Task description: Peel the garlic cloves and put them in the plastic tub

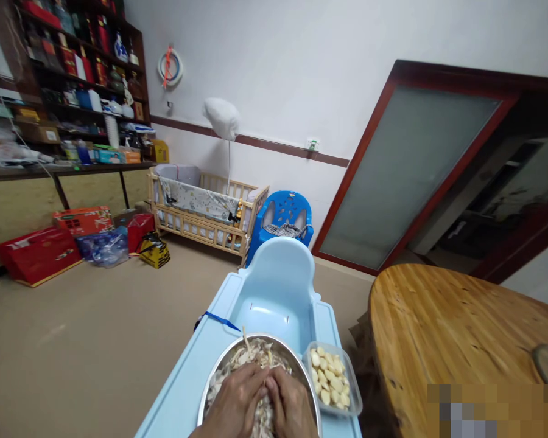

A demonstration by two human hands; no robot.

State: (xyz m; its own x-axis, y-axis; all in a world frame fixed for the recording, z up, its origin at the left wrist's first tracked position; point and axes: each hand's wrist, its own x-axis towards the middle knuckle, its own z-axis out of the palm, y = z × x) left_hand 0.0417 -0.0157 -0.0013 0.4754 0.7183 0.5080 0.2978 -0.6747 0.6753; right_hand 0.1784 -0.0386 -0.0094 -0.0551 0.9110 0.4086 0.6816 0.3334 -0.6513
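Observation:
A round metal bowl [207,384] full of whitish garlic and papery skins [256,353] rests on the light-blue tray of a child's high chair [182,365]. Over the bowl, my left hand [240,395] and my right hand [290,398] come together with fingers curled and fingertips meeting. Whatever lies between the fingertips is hidden. Just right of the bowl stands a clear plastic container [357,398] with many peeled garlic cloves [331,377] in it.
A wooden table [442,322] curves close by on the right. Behind the high chair are a blue plastic chair [285,210] and a wooden crib [201,228]. Bags [39,255] lie on the floor at left, below crowded shelves [86,79]. A blue strap [221,320] crosses the tray's left side.

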